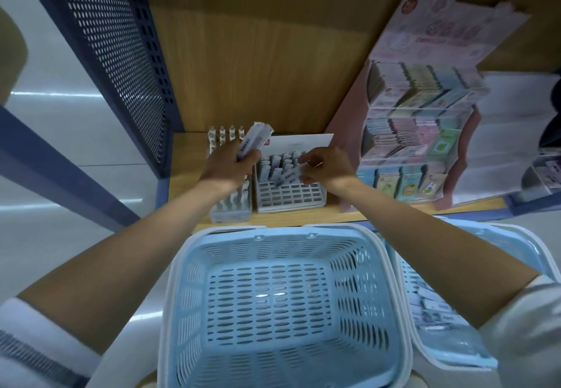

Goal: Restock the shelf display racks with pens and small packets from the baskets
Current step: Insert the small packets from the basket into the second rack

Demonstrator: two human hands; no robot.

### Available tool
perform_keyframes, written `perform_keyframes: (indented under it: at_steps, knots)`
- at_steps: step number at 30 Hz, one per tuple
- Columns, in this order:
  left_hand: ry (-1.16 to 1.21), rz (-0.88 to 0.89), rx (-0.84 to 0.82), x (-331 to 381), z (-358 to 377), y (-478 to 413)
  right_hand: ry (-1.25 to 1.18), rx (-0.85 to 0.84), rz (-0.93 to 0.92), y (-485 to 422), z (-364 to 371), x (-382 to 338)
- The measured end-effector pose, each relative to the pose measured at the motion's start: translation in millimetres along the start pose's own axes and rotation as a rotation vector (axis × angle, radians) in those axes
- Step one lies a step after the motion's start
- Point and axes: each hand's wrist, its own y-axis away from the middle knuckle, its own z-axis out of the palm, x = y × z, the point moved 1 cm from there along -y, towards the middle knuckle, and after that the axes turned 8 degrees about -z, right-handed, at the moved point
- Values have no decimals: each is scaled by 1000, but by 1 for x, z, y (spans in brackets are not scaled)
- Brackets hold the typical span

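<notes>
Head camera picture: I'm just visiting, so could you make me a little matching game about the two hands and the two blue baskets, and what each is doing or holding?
Things:
1. left hand
2. right hand
3. middle basket
4. right basket

States:
A. bare bottom showing
B. grips a bundle of packets
C. loose packets lying inside
D. pinches one packet over the rack

Pairs: 1-B, 2-D, 3-A, 4-C
</notes>
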Motion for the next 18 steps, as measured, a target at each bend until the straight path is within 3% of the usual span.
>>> perform_keyframes:
  at_steps: [7,13,18]
  knots:
    - [9,16,-23,-4,-1,-1,450,12,-148,-2,17,-8]
    - [49,15,-49,-7,-4,0,546,13,-138,-7,36,-6]
    - [54,44,-57,-8,-4,1,484,94,-157,-10,45,-3]
